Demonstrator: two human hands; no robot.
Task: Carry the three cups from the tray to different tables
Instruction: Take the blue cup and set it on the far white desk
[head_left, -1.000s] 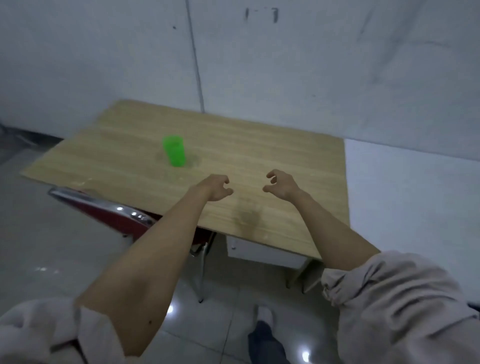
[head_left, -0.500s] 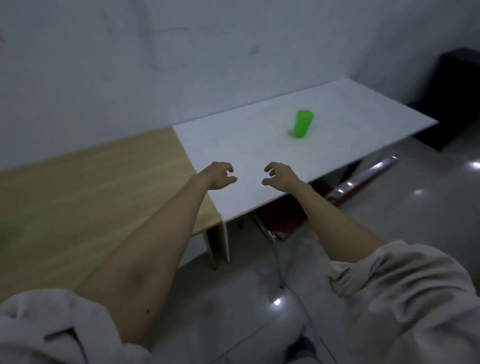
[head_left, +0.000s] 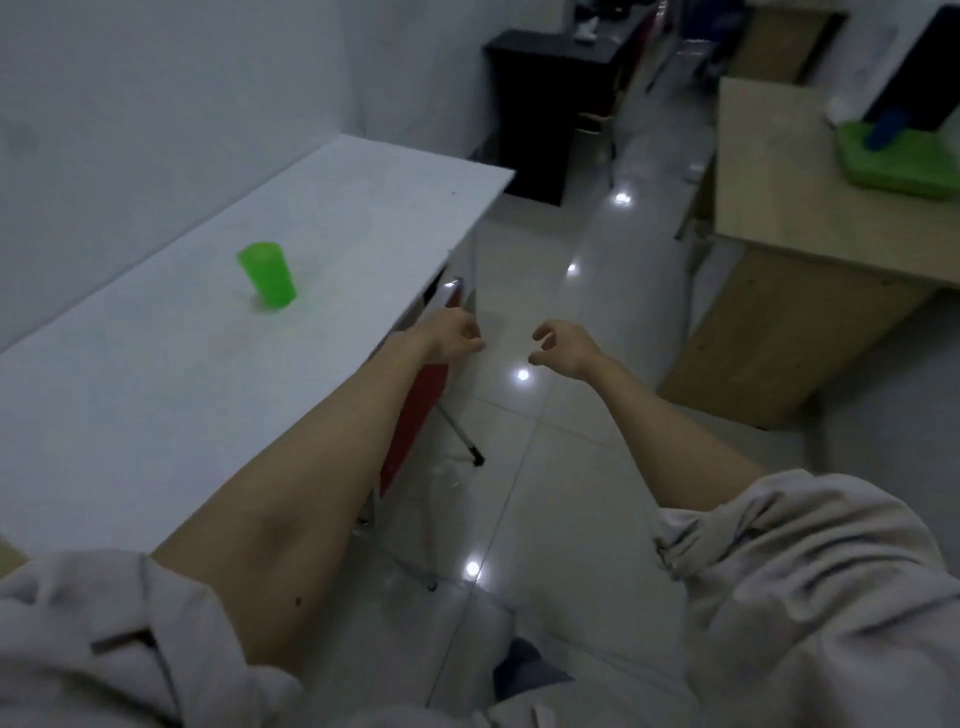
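Note:
A green cup (head_left: 268, 281) stands on the white table (head_left: 156, 364) at the left. Far right, a green tray (head_left: 898, 161) rests on a wooden desk (head_left: 769, 171), and a blue cup (head_left: 887, 130) stands in it. My left hand (head_left: 451, 335) hovers beyond the white table's front edge, fingers loosely curled, holding nothing. Over the floor, my right hand (head_left: 563, 345) is empty too, with curled, parted fingers. Both hands are well away from either cup.
A red chair (head_left: 423, 395) with metal legs is tucked under the white table. A black cabinet (head_left: 545, 104) stands at the back. A tiled aisle (head_left: 561, 467) runs between the white table and the wooden desk.
My view has swung right, from the wooden table with its green cup, past the white table, toward the aisle and the desk with the tray. Both hands stay empty and raised in front.

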